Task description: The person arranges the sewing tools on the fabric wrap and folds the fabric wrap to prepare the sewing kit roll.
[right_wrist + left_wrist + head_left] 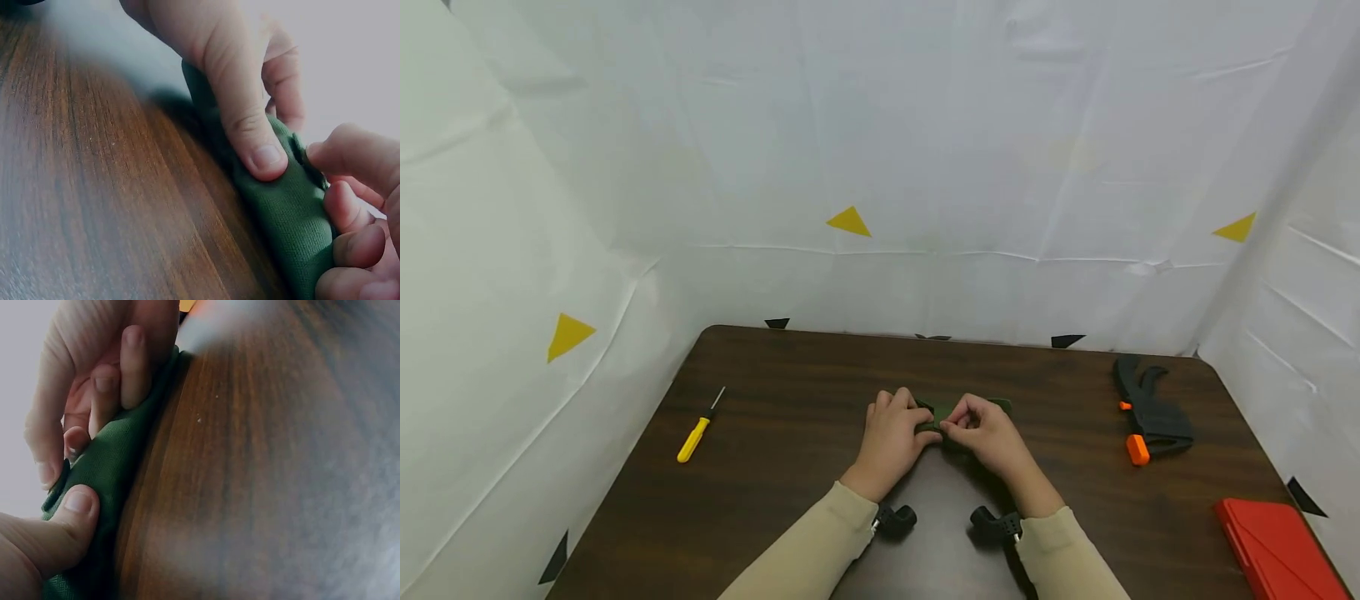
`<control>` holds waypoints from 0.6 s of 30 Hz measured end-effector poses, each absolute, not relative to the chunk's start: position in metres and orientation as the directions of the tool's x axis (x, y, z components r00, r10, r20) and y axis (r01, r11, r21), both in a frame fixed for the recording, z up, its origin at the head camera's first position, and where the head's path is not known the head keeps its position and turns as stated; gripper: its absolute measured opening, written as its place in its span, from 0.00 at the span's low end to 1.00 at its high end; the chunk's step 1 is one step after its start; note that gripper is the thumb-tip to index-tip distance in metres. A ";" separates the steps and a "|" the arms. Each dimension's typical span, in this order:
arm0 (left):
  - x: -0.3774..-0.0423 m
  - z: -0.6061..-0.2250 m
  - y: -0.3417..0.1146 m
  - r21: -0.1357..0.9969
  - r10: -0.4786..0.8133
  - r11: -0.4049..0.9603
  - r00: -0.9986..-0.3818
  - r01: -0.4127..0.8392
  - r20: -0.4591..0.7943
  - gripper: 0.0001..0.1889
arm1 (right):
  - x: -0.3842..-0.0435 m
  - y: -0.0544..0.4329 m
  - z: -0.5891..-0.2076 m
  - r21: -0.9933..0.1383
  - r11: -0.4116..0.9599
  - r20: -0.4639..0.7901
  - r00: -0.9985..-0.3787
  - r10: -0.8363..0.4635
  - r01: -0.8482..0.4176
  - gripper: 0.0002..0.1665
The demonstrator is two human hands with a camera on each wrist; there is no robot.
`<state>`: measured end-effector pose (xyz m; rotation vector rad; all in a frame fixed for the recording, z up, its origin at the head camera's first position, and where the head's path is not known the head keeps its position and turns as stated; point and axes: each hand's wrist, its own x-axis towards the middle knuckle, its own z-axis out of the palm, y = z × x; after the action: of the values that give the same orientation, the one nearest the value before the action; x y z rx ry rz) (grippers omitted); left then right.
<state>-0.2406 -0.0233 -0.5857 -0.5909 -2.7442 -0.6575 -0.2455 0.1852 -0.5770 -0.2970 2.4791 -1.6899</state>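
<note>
A dark green woven fabric item [942, 412], with a narrow raised flap [302, 156] on its upper edge, lies on the wooden table between both hands. My left hand [891, 435] grips it, thumb on its near face and fingers over the far side. My right hand [992, 437] pinches the flap between thumb and forefinger, its other fingers curled behind. Both wrist views show the left thumb [76, 515] pressing the cloth just beside the flap. The hands cover much of the item, so its full shape is hidden.
A yellow-handled screwdriver [696, 435] lies on the left of the dark wood table [775, 500]. On the right are a black and orange clamp [1153, 417] and, nearer, a red case [1281, 546]. White sheeting [925, 150] surrounds the far and side edges.
</note>
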 end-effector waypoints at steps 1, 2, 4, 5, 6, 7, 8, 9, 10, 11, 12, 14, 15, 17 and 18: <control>-0.241 -0.586 -0.023 0.374 0.327 0.813 -0.881 0.446 0.341 0.16 | -0.246 0.185 -0.577 -0.935 0.344 0.005 -0.972 -0.234 -0.087 0.09; -0.242 -0.587 -0.024 0.374 0.326 0.811 -0.878 0.451 0.351 0.16 | -0.246 0.185 -0.576 -0.938 0.336 0.001 -0.972 -0.234 -0.082 0.10; -0.244 -0.588 -0.024 0.387 0.325 0.800 -0.873 0.459 0.364 0.16 | -0.246 0.184 -0.575 -0.949 0.310 -0.018 -0.973 -0.231 -0.056 0.10; -0.244 -0.588 -0.025 0.393 0.324 0.795 -0.871 0.462 0.370 0.16 | -0.245 0.183 -0.574 -0.955 0.293 -0.036 -0.973 -0.229 -0.034 0.09; -0.244 -0.588 -0.025 0.402 0.323 0.788 -0.869 0.466 0.375 0.16 | -0.245 0.182 -0.574 -0.960 0.281 -0.056 -0.972 -0.226 -0.011 0.10; -0.245 -0.588 -0.026 0.409 0.322 0.783 -0.868 0.469 0.379 0.15 | -0.245 0.182 -0.573 -0.963 0.269 -0.076 -0.972 -0.222 0.014 0.11; -0.245 -0.588 -0.026 0.416 0.320 0.778 -0.866 0.471 0.384 0.15 | -0.245 0.181 -0.572 -0.966 0.255 -0.095 -0.972 -0.215 0.037 0.13; -0.245 -0.587 -0.026 0.422 0.320 0.774 -0.867 0.472 0.382 0.15 | -0.245 0.180 -0.572 -0.968 0.242 -0.114 -0.971 -0.208 0.062 0.14; -0.245 -0.587 -0.026 0.424 0.321 0.772 -0.866 0.474 0.384 0.14 | -0.245 0.180 -0.572 -0.969 0.234 -0.129 -0.971 -0.201 0.081 0.16; -0.245 -0.587 -0.026 0.425 0.324 0.770 -0.865 0.476 0.383 0.14 | -0.245 0.180 -0.572 -0.969 0.230 -0.141 -0.971 -0.195 0.095 0.18; -0.245 -0.586 -0.026 0.427 0.328 0.768 -0.866 0.477 0.377 0.14 | -0.245 0.179 -0.572 -0.968 0.228 -0.151 -0.971 -0.187 0.107 0.20; -0.245 -0.587 -0.025 0.429 0.334 0.769 -0.870 0.475 0.364 0.14 | -0.245 0.180 -0.572 -0.965 0.235 -0.157 -0.972 -0.176 0.114 0.21; -0.244 -0.587 -0.025 0.426 0.337 0.772 -0.872 0.471 0.354 0.14 | -0.245 0.180 -0.573 -0.964 0.242 -0.157 -0.972 -0.177 0.112 0.20; -0.244 -0.589 -0.025 0.419 0.344 0.778 -0.876 0.468 0.339 0.15 | -0.245 0.182 -0.575 -0.959 0.267 -0.151 -0.971 -0.184 0.099 0.19; -0.244 -0.590 -0.025 0.414 0.347 0.782 -0.877 0.467 0.334 0.15 | -0.244 0.183 -0.576 -0.956 0.282 -0.144 -0.971 -0.191 0.086 0.18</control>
<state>-0.2441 -0.0253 -0.5898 -0.6344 -2.7344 -0.7274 -0.2445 0.1831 -0.5758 -0.0968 2.3201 -1.7524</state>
